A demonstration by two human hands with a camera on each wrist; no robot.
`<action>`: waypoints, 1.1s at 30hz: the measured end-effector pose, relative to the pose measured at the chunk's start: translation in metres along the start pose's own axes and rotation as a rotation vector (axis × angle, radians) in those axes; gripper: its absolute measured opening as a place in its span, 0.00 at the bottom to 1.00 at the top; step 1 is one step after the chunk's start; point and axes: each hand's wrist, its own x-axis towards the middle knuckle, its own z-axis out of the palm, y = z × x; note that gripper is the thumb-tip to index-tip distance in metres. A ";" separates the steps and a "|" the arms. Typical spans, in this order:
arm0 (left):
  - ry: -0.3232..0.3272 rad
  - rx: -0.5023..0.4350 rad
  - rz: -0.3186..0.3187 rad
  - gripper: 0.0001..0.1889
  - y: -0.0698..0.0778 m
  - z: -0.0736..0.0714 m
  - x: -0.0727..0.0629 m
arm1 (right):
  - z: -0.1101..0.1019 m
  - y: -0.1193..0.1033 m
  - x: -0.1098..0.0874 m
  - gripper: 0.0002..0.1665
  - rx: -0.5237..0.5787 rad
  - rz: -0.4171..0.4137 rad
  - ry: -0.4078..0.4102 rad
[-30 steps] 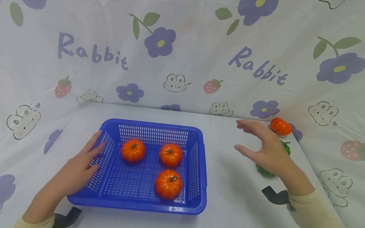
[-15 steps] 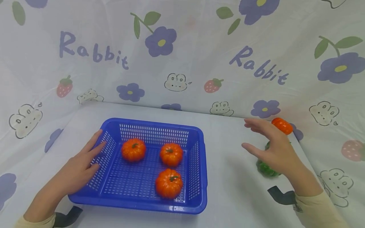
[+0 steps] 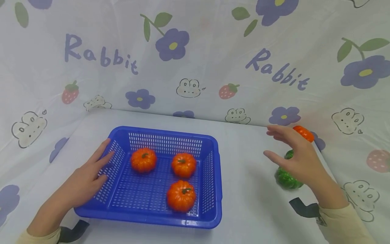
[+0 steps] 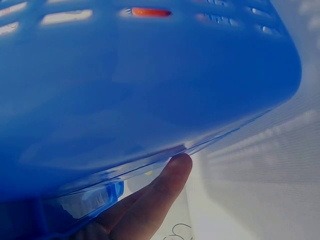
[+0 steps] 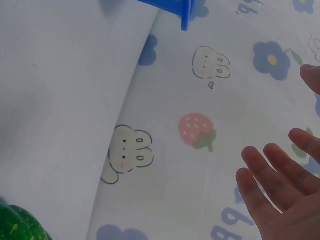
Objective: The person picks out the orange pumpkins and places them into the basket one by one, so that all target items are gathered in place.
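Note:
My left hand (image 3: 82,184) rests along the left rim of the blue plastic basket (image 3: 146,220), fingers fairly straight; in the left wrist view a fingertip (image 4: 180,162) touches the basket's rim. Three orange pumpkins (image 3: 144,160) lie inside the basket, two of them toward its right side. My right hand (image 3: 300,161) is raised above the table at the right, thumb and fingers spread, holding nothing. Beneath it sits a green pumpkin (image 3: 287,179), partly covered by the hand. More green (image 3: 288,154) shows behind the palm. An orange pumpkin (image 3: 305,134) lies beyond, partly hidden.
The white tabletop (image 3: 240,203) runs between the basket and the right-hand pumpkins. A printed cloth (image 3: 201,61) with rabbits, flowers and strawberries hangs behind and beside the table. Dark straps (image 3: 304,207) show at both wrists.
My right hand has drifted rightward, with its fingers still spread, uncovering more of the near green pumpkin and covering more of the far orange one. The left hand and basket stay put.

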 end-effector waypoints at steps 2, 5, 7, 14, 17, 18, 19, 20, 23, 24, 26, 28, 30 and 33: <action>0.002 0.000 0.003 0.36 -0.001 0.000 0.000 | -0.001 0.001 -0.001 0.48 0.006 0.006 0.000; 0.005 0.000 0.007 0.36 -0.001 0.000 0.000 | -0.004 0.004 -0.001 0.48 0.006 0.017 -0.005; 0.006 -0.002 0.009 0.36 -0.001 0.000 0.000 | -0.006 0.006 -0.002 0.48 0.001 0.019 -0.002; 0.009 -0.009 0.016 0.36 -0.001 0.000 0.000 | -0.010 0.008 -0.003 0.47 0.038 0.032 0.008; 0.011 -0.007 0.015 0.36 -0.001 0.000 0.000 | -0.011 0.009 -0.003 0.47 0.048 0.033 0.006; 0.011 -0.007 0.014 0.36 -0.001 0.000 0.000 | -0.012 0.009 -0.003 0.47 0.048 0.032 0.005; 0.012 -0.006 0.014 0.36 -0.002 0.000 0.000 | -0.013 0.010 -0.003 0.47 0.046 0.029 0.005; 0.012 -0.005 0.015 0.36 -0.002 0.000 0.000 | -0.013 0.011 -0.003 0.47 0.044 0.027 0.006; 0.015 -0.006 0.017 0.36 -0.002 0.000 0.000 | -0.015 0.013 -0.003 0.47 0.039 0.024 0.004; 0.014 -0.006 0.018 0.36 -0.002 0.000 0.000 | -0.015 0.014 -0.004 0.47 0.034 0.027 0.003; 0.014 -0.005 0.018 0.36 -0.003 0.000 0.000 | -0.016 0.016 -0.004 0.47 0.026 0.033 0.001; 0.013 -0.002 0.017 0.36 -0.003 0.001 -0.001 | -0.017 0.017 -0.005 0.47 0.013 0.042 -0.001; 0.011 -0.001 0.014 0.36 -0.003 0.001 0.000 | -0.018 0.018 -0.005 0.47 0.000 0.051 0.002; 0.009 0.000 0.010 0.36 -0.003 0.001 0.000 | -0.018 0.022 -0.006 0.46 -0.004 0.065 0.008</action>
